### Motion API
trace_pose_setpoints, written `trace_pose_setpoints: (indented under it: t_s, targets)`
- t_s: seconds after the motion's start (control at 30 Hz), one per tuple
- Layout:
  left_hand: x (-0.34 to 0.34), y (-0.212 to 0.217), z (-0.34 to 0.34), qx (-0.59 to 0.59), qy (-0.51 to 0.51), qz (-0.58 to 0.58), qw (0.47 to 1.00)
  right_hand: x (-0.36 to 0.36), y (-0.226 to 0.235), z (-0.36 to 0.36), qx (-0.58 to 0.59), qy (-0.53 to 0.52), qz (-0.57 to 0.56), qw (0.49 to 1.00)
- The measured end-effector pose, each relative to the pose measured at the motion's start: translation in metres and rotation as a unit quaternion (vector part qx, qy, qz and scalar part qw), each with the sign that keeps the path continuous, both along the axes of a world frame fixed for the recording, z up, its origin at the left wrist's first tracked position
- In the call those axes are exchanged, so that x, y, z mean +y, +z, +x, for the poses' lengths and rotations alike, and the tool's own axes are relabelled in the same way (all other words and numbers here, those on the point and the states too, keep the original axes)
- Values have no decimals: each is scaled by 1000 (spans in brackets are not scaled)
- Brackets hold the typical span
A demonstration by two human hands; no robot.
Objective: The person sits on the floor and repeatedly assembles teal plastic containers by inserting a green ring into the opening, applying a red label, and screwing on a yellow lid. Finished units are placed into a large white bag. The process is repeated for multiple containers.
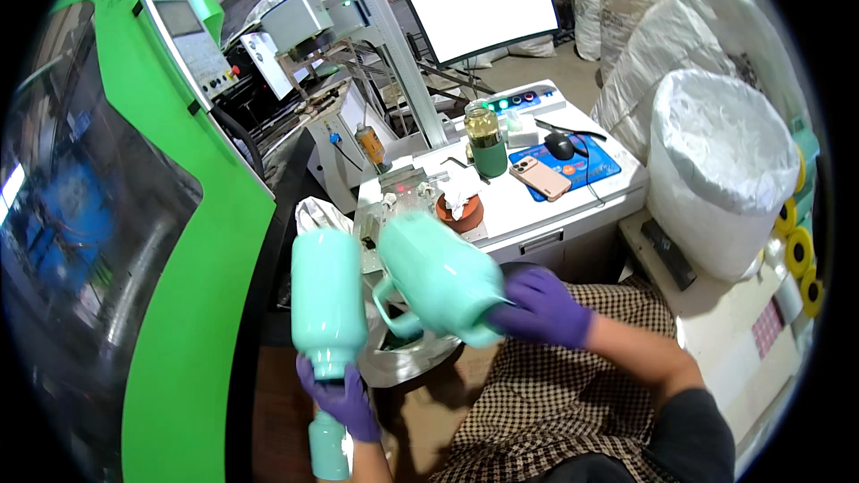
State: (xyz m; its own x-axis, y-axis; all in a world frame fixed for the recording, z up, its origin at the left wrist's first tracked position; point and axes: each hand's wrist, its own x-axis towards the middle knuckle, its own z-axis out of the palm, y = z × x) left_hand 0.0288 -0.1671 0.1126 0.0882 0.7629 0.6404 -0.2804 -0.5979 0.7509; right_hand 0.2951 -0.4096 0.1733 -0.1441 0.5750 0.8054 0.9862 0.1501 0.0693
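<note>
My left hand (344, 401), in a purple glove, grips the neck of a mint-green bottle-shaped plastic part (327, 300) held bottom up. Another small mint-green piece (328, 447) sits just below that hand. My right hand (543, 308), also gloved in purple, holds a mint-green plastic jug with a handle (438, 279), tilted and blurred, close beside the first part. Both are held above my lap, over a silvery bag (403, 360).
A large green machine (179, 241) fills the left. Ahead stands a white workbench (555, 206) with a monitor (481, 2), a glass jar (486, 134), a phone (540, 177), a mouse (560, 145) and a brown dish (460, 213). White sacks (716, 170) and yellow tape rolls (798, 250) sit to the right.
</note>
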Motion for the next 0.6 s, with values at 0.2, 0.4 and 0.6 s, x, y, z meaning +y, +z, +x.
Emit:
trace_pose_setpoints:
  t_s: [0.2, 0.4, 0.6]
  targets:
    - [49, -8, 161, 183, 18, 298, 937, -207, -14, -55, 461, -51, 141, 875]
    - [92, -15, 251, 214, 84, 347, 909, -281, -50, -82, 480, -176, 94, 854]
    - [98, -16, 268, 251, 57, 307, 916, -261, -70, -99, 496, -162, 86, 849]
